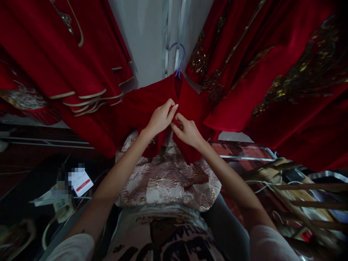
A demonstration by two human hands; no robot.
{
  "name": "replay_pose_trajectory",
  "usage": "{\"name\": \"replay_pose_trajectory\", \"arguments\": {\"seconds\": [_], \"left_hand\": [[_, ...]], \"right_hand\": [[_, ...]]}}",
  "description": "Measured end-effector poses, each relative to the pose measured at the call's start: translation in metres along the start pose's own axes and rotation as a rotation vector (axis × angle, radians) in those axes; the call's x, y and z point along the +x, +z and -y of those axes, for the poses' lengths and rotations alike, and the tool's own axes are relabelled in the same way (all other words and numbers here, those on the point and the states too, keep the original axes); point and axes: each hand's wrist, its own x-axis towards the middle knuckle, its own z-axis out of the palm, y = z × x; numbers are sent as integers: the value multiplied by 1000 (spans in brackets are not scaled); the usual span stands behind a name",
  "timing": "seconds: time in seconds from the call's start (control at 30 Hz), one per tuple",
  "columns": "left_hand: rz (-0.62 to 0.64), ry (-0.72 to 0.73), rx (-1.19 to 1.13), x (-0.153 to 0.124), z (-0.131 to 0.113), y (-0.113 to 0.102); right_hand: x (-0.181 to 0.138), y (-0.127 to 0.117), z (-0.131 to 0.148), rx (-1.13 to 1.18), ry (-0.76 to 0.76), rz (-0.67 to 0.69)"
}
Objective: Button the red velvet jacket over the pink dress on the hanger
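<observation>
A red jacket (152, 92) hangs before me on a purple-blue wire hanger (181, 59), its front panels falling over my lap. My left hand (162, 116) pinches the edge of the front opening just below the neck. Right beside it, my right hand (187, 131) has its fingers curled on the other front edge. Whatever small fastening lies between the fingertips is hidden. Below the jacket, a shiny pink-and-gold brocade cloth (163, 181) covers my lap.
Red garments with pale trim (89, 72) hang at the left, and red garments with gold embroidery (282, 87) hang at the right. A lit phone (81, 182) lies at lower left near a white power strip (63, 208). A slatted wooden rack (312, 204) stands at lower right.
</observation>
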Motion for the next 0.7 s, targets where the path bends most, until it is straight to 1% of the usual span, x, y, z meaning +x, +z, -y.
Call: {"name": "replay_pose_trajectory", "arguments": {"seconds": [0.1, 0.2, 0.27, 0.33, 0.4, 0.6, 0.7], "left_hand": [[71, -59, 1, -16, 21, 7], [108, -74, -23, -36, 34, 12], [67, -67, -21, -45, 37, 18], [-12, -97, -28, -49, 36, 23], [-63, -138, -72, -51, 35, 27], [-103, -150, -237, -48, 24, 27], [-199, -178, -295, -48, 18, 25]], "right_hand": [[0, 6, -13, 22, 97, -107], [1, 16, -33, 98, 153, -145], [3, 24, -42, 186, 166, -189], [5, 32, -46, 269, 168, -265], [7, 38, -46, 306, 156, -315], [9, 37, -39, 360, 68, -211], [10, 35, -39, 405, 54, -198]]}}
